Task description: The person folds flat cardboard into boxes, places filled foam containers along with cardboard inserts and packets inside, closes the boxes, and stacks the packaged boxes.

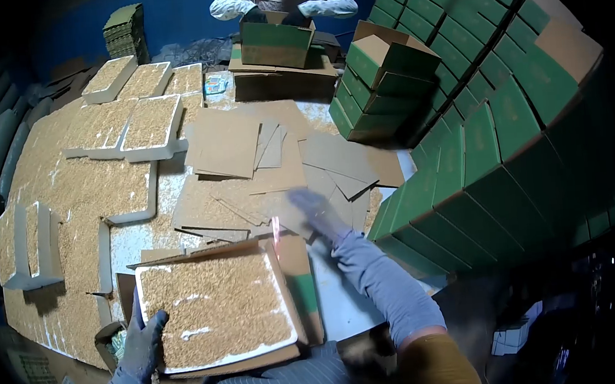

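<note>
My gloved left hand (143, 341) grips the left edge of a white tray (295, 331), its thumb over the rim. Tan, grain-like loose material (222, 303) fills the tray nearly to the top. Around the tray, brown cardboard flaps of an open carton (306, 293) show, with a green patch on the right side. My gloved right hand (315, 209) is stretched forward over loose cardboard sheets (282, 194), blurred by motion. Its fingers look extended, with nothing visible in them; whether it touches a sheet I cannot tell.
More filled white trays (150, 125) stand at the back left beside spread tan material (69, 189). Green cartons (464, 158) line the right side, with an open carton (391, 55) on a stack. Across the table, a co-worker's gloved hands (275, 15) are at another green carton (278, 44).
</note>
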A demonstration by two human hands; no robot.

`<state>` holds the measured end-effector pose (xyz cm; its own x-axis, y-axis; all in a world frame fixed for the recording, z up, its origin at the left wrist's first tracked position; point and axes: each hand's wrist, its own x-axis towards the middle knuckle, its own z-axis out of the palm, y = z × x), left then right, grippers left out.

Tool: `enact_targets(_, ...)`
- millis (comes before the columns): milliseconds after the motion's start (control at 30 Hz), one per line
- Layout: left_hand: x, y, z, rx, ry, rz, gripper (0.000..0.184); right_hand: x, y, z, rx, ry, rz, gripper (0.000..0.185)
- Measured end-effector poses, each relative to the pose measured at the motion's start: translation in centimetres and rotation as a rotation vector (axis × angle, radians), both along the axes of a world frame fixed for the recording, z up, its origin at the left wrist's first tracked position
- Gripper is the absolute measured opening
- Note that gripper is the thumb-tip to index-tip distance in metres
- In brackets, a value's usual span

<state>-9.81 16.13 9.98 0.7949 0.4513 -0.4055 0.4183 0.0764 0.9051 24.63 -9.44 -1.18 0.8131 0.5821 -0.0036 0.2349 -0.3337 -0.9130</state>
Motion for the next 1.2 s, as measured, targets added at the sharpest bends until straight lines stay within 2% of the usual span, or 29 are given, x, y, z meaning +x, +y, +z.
enact_targets(33, 0.0, 0.2, -0.6, 0.049, 0.014, 0.034, 0.069, 3.2, -1.8, -3.2, -0.151, -0.220, -0.037, 0.046)
enact_targets(67, 0.0, 0.3, -1.4, 0.100, 0.028, 0.070, 0.067, 5.9, -2.8, -5.0, -0.332, -0.306, -0.116, 0.055)
enact_targets(100, -0.1, -0.2, -2.0, 0.338, 0.099, 0.043, 0.065, 8.6, -3.9, -6.9, -0.520, -0.377, -0.189, 0.066)
enact_targets(167, 0.1, -0.9, -2.4, 0.726, 0.208, -0.043, 0.061, 13.0, -4.3, -8.4, -0.852, -0.306, -0.350, 0.084)
enact_targets(200, 0.3, -1.0, -2.2, 0.735, 0.220, -0.022, 0.061, 14.6, -4.5, -9.0, -0.962, -0.300, -0.399, 0.090)
enact_targets(267, 0.7, -1.5, -1.3, 0.788, 0.249, -0.056, 0.058, 16.9, -4.6, -9.3, -0.995, -0.237, -0.511, 0.089)
enact_targets(367, 1.4, -2.3, -0.6, 0.805, 0.245, 0.027, 0.055, 17.6, -3.9, -12.3, -0.966, -0.123, -0.495, 0.087)
enact_targets(433, 1.8, -2.5, -0.3, 0.717, 0.213, 0.106, 0.053, 13.8, -1.4, -11.7, -1.091, -0.276, -0.397, 0.079)
enact_targets(500, 1.9, -2.4, -0.6, 0.685, 0.203, 0.135, 0.053, 9.2, -0.3, -13.3, -0.988, -0.427, -0.232, 0.065)
enact_targets(567, 2.0, -2.5, -0.5, 0.676, 0.184, 0.156, 0.052, 3.9, 0.7, -11.1, -0.866, -0.380, -0.011, 0.053)
enact_targets(600, 2.1, -2.4, -0.5, 0.670, 0.188, 0.153, 0.052, 3.6, 0.3, -11.0, -0.873, -0.376, -0.009, 0.053)
enact_targets(667, 2.0, -2.1, -0.5, 0.670, 0.109, 0.164, 0.052, 3.6, -0.5, -10.5, -0.557, -0.580, -0.043, 0.045)
enact_targets(700, 1.8, -1.9, -0.8, 0.599, 0.039, 0.196, 0.051, 5.1, -1.0, -10.0, -0.654, -0.771, -0.187, 0.054)
enact_targets(767, 1.6, -2.0, 0.2, 0.536, -0.125, 0.259, 0.050, 8.0, -1.9, -6.7, -0.776, -0.405, -0.365, 0.079)
enact_targets(833, 0.0, -1.4, 0.1, 0.580, -0.284, 0.380, 0.049, 11.1, -3.9, -10.7, -0.828, -0.125, -0.320, 0.104)
enact_targets(867, -1.1, -0.5, 0.1, 0.591, -0.298, 0.466, 0.050, 11.0, -3.9, -11.5, -0.903, -0.165, -0.233, 0.115)
enact_targets(900, -2.2, 0.2, 0.1, 0.597, -0.350, 0.583, 0.049, 10.3, -3.5, -11.7, -0.988, -0.157, -0.166, 0.113)
enact_targets(933, -3.4, 1.3, 0.3, 0.616, -0.254, 0.689, 0.047, 9.4, -3.3, -12.0, -0.976, -0.202, -0.185, 0.113)
enact_targets(967, -4.6, 2.1, 0.4, 0.569, -0.270, 0.782, 0.045, 9.1, -3.6, -11.5, -0.905, -0.197, -0.254, 0.110)
enact_targets(1033, -8.7, 4.7, -1.7, 0.590, -0.134, 0.869, 0.044, 10.1, -5.7, -11.9, -0.852, -0.261, -0.268, 0.099)
enact_targets(1067, -10.4, 5.8, -3.0, 0.549, -0.081, 0.910, 0.042, 11.3, -7.4, -12.4, -0.720, -0.244, -0.305, 0.091)
enact_targets(1133, -13.4, 7.7, -5.8, 0.561, 0.040, 0.842, 0.027, 13.5, -10.7, -10.6, -0.456, -0.147, -0.256, 0.057)
enact_targets(1167, -14.9, 8.6, -7.7, 0.517, 0.072, 0.755, 0.022, 14.8, -12.3, -10.5, -0.483, -0.269, -0.283, 0.039)
enact_targets(1200, -15.5, 9.2, -8.9, 0.589, 0.206, 0.620, 0.024, 15.2, -13.2, -9.4, -0.434, -0.276, -0.271, 0.032)
